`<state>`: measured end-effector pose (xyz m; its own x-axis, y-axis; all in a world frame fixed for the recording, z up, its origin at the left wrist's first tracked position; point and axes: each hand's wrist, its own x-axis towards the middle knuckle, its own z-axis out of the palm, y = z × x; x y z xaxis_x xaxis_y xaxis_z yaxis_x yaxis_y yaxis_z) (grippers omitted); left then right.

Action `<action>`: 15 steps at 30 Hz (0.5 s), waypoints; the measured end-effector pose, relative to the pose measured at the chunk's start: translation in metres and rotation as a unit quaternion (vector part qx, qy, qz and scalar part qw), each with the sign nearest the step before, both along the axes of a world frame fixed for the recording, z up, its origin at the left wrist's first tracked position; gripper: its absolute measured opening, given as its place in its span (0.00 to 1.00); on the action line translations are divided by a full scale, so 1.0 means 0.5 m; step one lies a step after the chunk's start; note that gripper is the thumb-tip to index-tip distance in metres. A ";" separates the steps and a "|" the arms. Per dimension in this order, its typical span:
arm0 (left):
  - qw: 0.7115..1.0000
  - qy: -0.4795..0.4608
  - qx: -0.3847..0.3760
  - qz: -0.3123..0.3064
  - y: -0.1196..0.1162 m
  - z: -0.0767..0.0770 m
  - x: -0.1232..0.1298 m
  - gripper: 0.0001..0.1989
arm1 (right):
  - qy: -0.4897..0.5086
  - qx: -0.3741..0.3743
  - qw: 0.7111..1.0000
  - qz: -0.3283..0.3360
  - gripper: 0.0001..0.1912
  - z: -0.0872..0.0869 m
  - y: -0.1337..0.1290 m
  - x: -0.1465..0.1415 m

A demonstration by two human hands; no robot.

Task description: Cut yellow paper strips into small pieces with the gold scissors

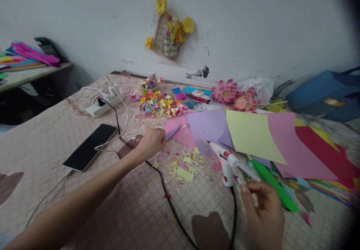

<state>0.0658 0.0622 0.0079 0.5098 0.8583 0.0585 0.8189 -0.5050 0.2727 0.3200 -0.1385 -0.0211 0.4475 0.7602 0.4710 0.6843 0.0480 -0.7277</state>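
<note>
My left hand (152,142) is closed around a purple paper strip (173,133), its tip pointing right over the pink sheet. At the lower right, my right hand (263,208) has thumb and fingertips pressed together beside the white glue gun (227,167); something small and purplish shows at the fingertips, too blurred to name. The glue gun stands on the table with its nozzle toward the upper left. Yellow paper scraps (187,164) lie between my hands. Purple (208,124), pale yellow (251,130) and pink sheets overlap behind the glue gun.
A phone (90,148) with a white cable and a power strip (105,103) are on the left. Black cord (165,192) crosses the front. Colourful clippings (157,103), a small pot and pink flowers (225,91) are at the back. A green strip (272,184) lies right.
</note>
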 end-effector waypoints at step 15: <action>1.000 -0.006 0.012 0.008 -0.008 -0.001 0.001 0.06 | -0.209 -0.164 0.914 0.308 0.29 0.012 0.254 -0.239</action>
<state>0.0664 0.0583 0.0072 0.4954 0.8644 0.0862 0.8233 -0.4988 0.2709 0.2005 -0.0112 -0.0151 -0.2796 0.9381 0.2043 0.8223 0.3438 -0.4533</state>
